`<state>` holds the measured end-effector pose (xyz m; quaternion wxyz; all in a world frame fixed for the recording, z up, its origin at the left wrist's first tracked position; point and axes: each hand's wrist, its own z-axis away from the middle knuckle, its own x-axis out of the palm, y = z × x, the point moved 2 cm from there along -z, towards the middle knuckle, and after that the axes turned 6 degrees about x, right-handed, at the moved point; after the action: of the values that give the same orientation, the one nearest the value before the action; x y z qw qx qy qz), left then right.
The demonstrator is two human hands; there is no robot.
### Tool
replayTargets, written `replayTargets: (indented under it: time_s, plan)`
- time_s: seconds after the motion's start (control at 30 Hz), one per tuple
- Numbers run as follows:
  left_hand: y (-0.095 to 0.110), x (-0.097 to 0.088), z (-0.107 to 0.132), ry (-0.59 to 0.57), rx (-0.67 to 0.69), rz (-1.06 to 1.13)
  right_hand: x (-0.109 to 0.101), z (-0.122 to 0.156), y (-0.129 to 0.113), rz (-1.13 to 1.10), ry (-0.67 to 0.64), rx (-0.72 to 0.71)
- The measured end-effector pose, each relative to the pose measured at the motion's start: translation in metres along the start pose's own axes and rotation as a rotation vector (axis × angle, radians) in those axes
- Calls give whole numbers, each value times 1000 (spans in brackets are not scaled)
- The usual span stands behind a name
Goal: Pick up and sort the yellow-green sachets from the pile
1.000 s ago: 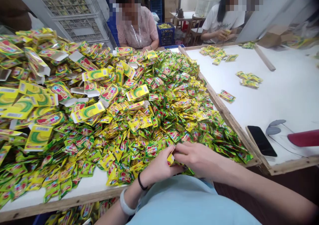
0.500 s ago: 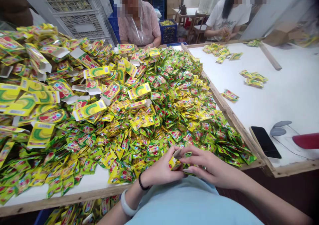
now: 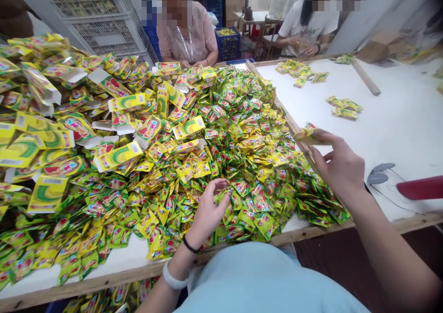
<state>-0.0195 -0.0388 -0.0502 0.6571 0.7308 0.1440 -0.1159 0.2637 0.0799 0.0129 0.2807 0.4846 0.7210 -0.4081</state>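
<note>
**What is the right hand doing?**
The right hand (image 3: 341, 165) pinches a small yellow pack (image 3: 317, 138) between thumb and fingers, over the wooden rail (image 3: 290, 120) beside the right counter (image 3: 387, 137). Gripping only one end seems to leave the rest of the pack free. Blur hides its print.

**And the left hand?**
The left hand (image 3: 209, 209) is over the near part of a broad heap of green and yellow sachets (image 3: 256, 183). Its fingers curl loosely, thumb well apart from them; I cannot tell whether they touch a sachet.

**Why is so much heaped here?**
Probably for easy reach: the sachets slope down toward the wearer, with open-ended cartons (image 3: 119, 155) piled to the left. The rail likely stops the heap spilling sideways. Beyond it, a few loose packs (image 3: 345, 113) lie in small groups.

**Any writing?**
Some cartons show a green curve and a barcode. Others carry a red shape with multicoloured capitals, too blurred to spell out with confidence.

**Farther out?**
Two co-workers are across the far edge, one in a pink top (image 3: 204, 31), one in a white shirt (image 3: 323, 29). Pale slatted crates (image 3: 114, 40) stand stacked at far left.
</note>
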Motion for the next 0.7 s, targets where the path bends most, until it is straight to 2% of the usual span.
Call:
replayTargets:
  time_s: [0.03,0.07,0.13,0.2,0.3,0.37,0.43,0.53,0.6,0.7]
  plan:
    - [-7,-2,-3,8,1,-61,7,-4,1,102,23,-34]
    - [-12,-1,-8,-2,20,-126,17,-2,-2,163,-15,-112]
    - [-19,7,-19,-27,116,-281,43,17,-19,193,-194,-334]
    - [-21,21,-35,-34,249,-477,66,44,-37,248,-316,-450]
    - [-24,44,-60,-68,391,-711,87,72,-50,305,-334,-424]
    - [-26,53,-69,-109,433,-745,89,76,-46,222,-338,-373]
    - [-28,53,-70,-130,433,-639,85,71,-37,18,-364,-282]
    - [-28,43,-61,-115,335,-316,70,59,-26,-354,-440,-83]
    - [-29,35,-53,-82,156,-72,60,54,-28,-603,-542,42]
    - [-28,27,-40,-89,-100,221,49,53,-47,-945,-833,130]
